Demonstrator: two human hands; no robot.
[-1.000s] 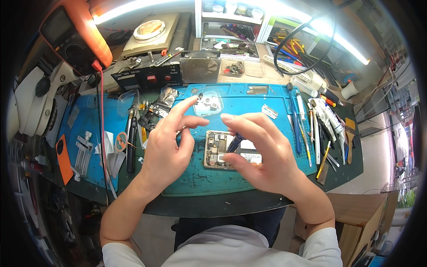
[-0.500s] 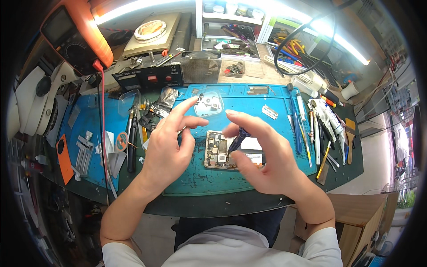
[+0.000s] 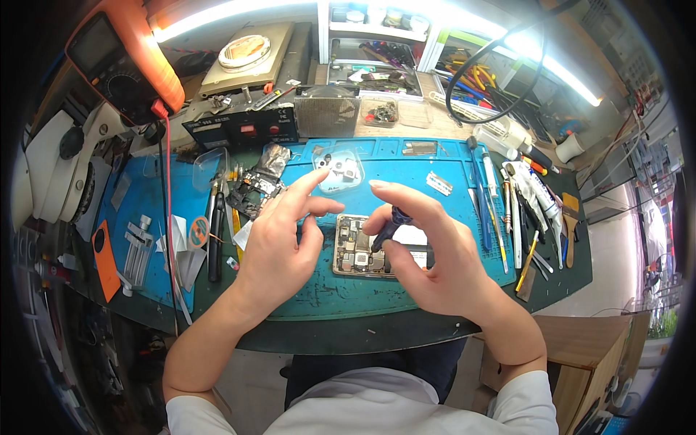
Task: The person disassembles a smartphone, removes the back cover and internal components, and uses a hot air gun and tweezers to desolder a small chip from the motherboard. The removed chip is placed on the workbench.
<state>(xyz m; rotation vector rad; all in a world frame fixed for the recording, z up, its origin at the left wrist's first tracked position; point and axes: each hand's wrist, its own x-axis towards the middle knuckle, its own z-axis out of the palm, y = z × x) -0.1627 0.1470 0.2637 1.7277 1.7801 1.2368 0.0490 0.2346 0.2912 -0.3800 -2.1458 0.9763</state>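
Observation:
An opened phone, its inner boards exposed, lies on the blue mat. Over its right half, my right hand grips a short dark blue screwdriver between thumb and fingers, tip pointing down at the phone. My left hand hovers left of the phone with index finger stretched out and the others loosely bent and apart; I see nothing held in it. Beyond my left index fingertip sits a clear lidless-looking container with small parts. Loose circuit parts lie behind my left hand.
Tweezers, pens and brushes line the right of the bench. A metal clamp and orange card lie left. An orange multimeter, microscope and black power unit stand behind. A cable loop hangs at upper right.
My left hand has shifted slightly toward me and to the right. My right thumb and fingers have changed their grip on the screwdriver, the thumb now higher.

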